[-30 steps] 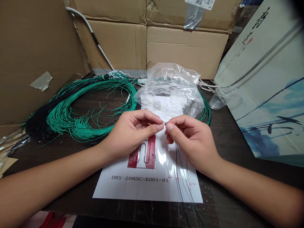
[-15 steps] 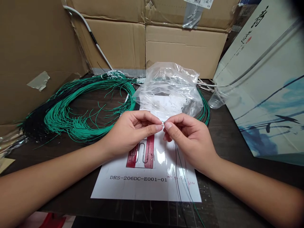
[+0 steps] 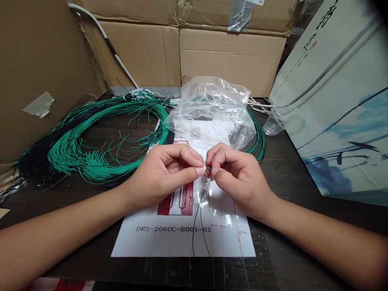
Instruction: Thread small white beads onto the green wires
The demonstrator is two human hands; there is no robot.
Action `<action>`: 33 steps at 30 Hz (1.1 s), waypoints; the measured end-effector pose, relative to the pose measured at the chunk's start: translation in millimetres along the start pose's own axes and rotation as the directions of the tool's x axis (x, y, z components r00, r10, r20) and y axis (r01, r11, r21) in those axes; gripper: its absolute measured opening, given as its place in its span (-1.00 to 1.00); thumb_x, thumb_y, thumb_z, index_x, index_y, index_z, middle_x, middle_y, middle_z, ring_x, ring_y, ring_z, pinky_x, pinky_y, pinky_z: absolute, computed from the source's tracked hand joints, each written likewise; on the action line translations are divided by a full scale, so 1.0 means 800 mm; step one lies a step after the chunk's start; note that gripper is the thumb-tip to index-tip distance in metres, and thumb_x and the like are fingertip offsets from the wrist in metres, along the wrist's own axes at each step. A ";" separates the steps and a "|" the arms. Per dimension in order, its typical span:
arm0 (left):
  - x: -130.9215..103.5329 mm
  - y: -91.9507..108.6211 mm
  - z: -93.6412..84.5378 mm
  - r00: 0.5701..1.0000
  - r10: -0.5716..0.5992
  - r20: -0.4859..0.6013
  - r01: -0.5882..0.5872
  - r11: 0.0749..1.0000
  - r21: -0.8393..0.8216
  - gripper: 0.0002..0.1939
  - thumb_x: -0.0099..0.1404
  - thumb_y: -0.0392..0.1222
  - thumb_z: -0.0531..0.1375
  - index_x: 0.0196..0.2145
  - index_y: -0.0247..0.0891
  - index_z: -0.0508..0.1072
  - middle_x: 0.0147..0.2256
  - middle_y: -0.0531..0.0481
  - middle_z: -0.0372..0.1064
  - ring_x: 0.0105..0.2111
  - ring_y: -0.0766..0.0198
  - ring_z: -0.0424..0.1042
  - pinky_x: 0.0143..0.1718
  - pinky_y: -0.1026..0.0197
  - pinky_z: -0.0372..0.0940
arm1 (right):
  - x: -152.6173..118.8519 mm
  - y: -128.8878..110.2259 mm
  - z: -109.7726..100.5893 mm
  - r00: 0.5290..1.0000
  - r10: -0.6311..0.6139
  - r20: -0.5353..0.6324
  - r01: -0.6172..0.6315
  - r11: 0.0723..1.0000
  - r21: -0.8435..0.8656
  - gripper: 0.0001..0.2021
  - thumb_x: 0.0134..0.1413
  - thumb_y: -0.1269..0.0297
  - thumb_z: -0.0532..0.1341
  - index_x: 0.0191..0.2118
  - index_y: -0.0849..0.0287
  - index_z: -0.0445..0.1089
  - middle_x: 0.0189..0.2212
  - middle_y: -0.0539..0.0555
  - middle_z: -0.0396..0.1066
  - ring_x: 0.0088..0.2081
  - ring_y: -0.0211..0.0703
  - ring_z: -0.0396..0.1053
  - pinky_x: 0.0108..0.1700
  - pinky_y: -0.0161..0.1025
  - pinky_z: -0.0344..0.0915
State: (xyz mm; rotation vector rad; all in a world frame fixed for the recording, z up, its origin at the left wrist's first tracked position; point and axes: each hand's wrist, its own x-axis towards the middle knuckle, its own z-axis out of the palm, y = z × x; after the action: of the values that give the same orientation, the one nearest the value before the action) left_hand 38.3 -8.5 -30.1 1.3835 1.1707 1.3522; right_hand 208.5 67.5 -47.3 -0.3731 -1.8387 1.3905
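Over the printed sheet (image 3: 145,242), my left hand (image 3: 166,169) pinches a tiny white piece (image 3: 204,167), perhaps a bead, between thumb and forefinger. Close beside it, my right hand (image 3: 242,180) is closed on a short green wire end (image 3: 209,167); the fingertips nearly meet. Just below the fingers, several small whitish beads (image 3: 207,184) sit on a pair of thin wires. From these a black wire (image 3: 194,226) and a green wire (image 3: 203,226) dangle over the paper. Whether the green end is inside the tiny white piece is too small to tell.
A large coil of green and black wires (image 3: 69,149) lies at left. Behind my hands is a clear plastic bag (image 3: 215,105) with white pieces. A clear plastic cup (image 3: 274,123) lies at right, near a painted box (image 3: 339,121). Cardboard boxes (image 3: 230,64) wall the back.
Both hands have come slightly lower. The dangling wires have swung from under my right hand leftward to between the hands, and the whitish beads on them now show.
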 end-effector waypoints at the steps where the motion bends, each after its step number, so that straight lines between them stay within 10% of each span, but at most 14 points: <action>1: 0.000 0.000 0.000 1.000 -0.001 0.005 0.001 1.000 -0.007 -0.91 0.19 -0.37 0.35 -0.45 -0.25 0.55 -0.38 0.00 0.51 -0.35 0.35 0.48 -0.31 0.36 0.38 | 0.000 0.000 0.000 1.000 -0.002 0.007 0.002 1.000 -0.001 -0.88 -0.08 0.48 0.16 -0.55 0.18 0.28 -0.44 0.01 0.31 -0.36 -0.27 0.29 -0.30 -0.29 0.27; 33: 0.002 0.001 -0.003 0.996 0.085 -0.035 -0.080 0.990 0.115 -0.87 0.12 -0.41 0.38 -0.40 -0.26 0.53 -0.39 0.02 0.49 -0.35 0.35 0.48 -0.27 0.37 0.43 | -0.006 0.002 0.002 1.000 0.023 0.021 -0.022 0.999 -0.047 -0.92 0.12 0.39 0.25 -0.39 0.19 0.38 -0.38 0.03 0.39 -0.34 -0.26 0.35 -0.30 -0.29 0.32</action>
State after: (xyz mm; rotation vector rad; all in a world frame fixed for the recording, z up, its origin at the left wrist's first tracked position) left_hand 36.0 -7.3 -29.1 1.5062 1.2449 1.3953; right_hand 209.8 64.2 -50.7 -0.4049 -1.8927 1.3736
